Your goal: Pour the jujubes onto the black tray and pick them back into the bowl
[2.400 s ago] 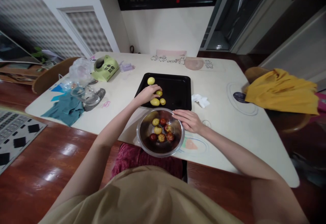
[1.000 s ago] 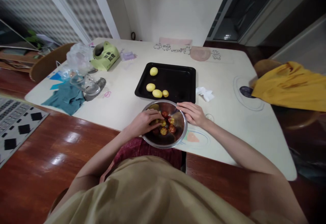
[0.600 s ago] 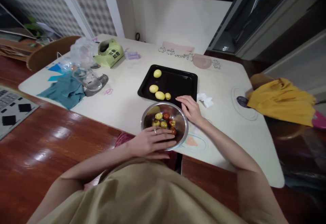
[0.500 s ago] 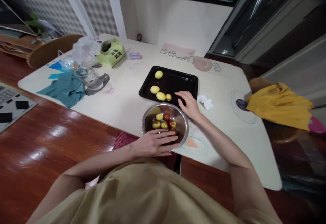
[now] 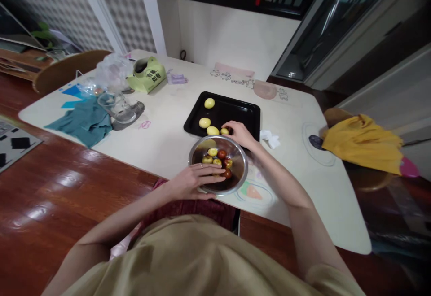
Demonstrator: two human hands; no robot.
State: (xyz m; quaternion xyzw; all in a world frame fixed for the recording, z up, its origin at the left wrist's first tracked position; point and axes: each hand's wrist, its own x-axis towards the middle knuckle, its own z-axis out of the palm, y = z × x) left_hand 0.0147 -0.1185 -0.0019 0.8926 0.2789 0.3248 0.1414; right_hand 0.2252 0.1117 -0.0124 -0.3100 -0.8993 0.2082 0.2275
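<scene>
A steel bowl (image 5: 243, 170) at the table's near edge holds several small round fruits (image 5: 221, 154), yellow-green and red-brown, that look like fresh jujubes. My left hand (image 5: 198, 179) lies over the bowl's near-left rim, fingers stretched out above the fruits and hiding some. Just beyond the bowl is a black baking tray (image 5: 237, 111) with yellow oval fruits (image 5: 209, 103) along its left and near side. The fingers of my right hand (image 5: 238, 133) are curled round the smallest yellow fruit (image 5: 224, 131) at the tray's near side; its right part is hidden.
Crumpled white tissue (image 5: 270, 139) lies right of the tray. On the left are a teal cloth (image 5: 82, 121), a clear glass jug (image 5: 116, 106), a plastic bag (image 5: 114, 69) and a green box (image 5: 151, 75). A yellow garment (image 5: 363, 143) hangs over a chair at right.
My right hand has moved left across the tray and closed its fingers at the smallest yellow fruit. My left hand has shifted slightly left over the bowl, uncovering more fruit.
</scene>
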